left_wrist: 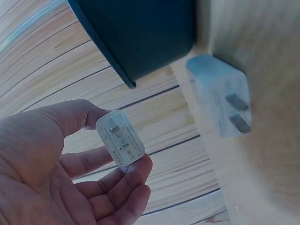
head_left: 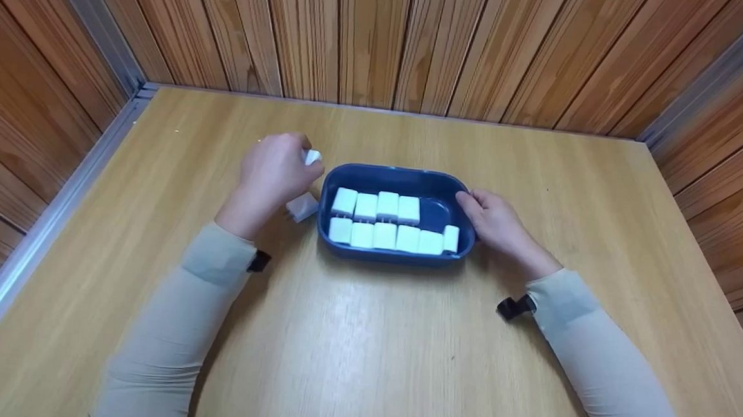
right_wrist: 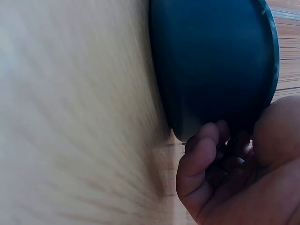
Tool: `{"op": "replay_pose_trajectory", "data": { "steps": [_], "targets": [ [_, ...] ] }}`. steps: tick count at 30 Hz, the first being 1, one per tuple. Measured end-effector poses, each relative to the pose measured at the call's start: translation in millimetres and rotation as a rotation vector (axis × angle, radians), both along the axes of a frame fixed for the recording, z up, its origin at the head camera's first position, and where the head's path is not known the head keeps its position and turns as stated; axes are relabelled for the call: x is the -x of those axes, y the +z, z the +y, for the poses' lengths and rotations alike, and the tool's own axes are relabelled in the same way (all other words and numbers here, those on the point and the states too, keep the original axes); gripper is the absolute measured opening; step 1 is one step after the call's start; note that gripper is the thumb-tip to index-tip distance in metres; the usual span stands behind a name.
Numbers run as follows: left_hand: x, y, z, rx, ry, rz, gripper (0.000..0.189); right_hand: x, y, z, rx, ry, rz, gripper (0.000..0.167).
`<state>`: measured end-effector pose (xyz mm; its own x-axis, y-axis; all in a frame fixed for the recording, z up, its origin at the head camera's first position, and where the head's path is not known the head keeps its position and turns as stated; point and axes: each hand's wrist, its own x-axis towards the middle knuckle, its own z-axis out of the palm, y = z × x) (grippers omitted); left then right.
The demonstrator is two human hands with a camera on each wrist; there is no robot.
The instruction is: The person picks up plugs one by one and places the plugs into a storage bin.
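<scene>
A white plug-in charger [left_wrist: 120, 138] with two metal prongs is pinched between the thumb and fingers of my left hand [head_left: 277, 170], raised just left of a dark blue plastic tub [head_left: 394, 256]. Beside the tub, under that hand, a second white charger [head_left: 302, 207] lies on the table, its prongs showing in the left wrist view. My right hand [head_left: 496, 221] grips the tub's right end, thumb over the rim and fingers against the outer wall. Inside the tub, several white chargers [head_left: 384, 236] stand in two rows; the back right part of its floor is bare.
The wooden table [head_left: 388, 351] carries the tub near its middle. Wood-panelled walls [head_left: 375, 41] close off the back and both sides, with a metal rail [head_left: 40, 240] along the left edge. A black strap [head_left: 515, 307] sits on the right wrist.
</scene>
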<state>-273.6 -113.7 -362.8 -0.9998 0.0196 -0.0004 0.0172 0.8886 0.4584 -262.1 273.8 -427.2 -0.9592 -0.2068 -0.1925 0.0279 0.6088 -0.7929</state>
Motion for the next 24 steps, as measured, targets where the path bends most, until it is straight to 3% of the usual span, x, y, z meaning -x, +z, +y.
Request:
{"op": "replay_pose_trajectory", "data": {
  "steps": [13,24],
  "targets": [
    [-8.7,12.5,39.7,-0.032,-0.095,0.042,0.039,0.3,0.8,-2,-0.022,-0.005,0.019,0.051],
    [-11.9,13.0,67.5,-0.042,-0.166,0.085,0.037,2.1,-1.3,-2,-0.028,-0.005,0.061,0.049]
  ]
}}
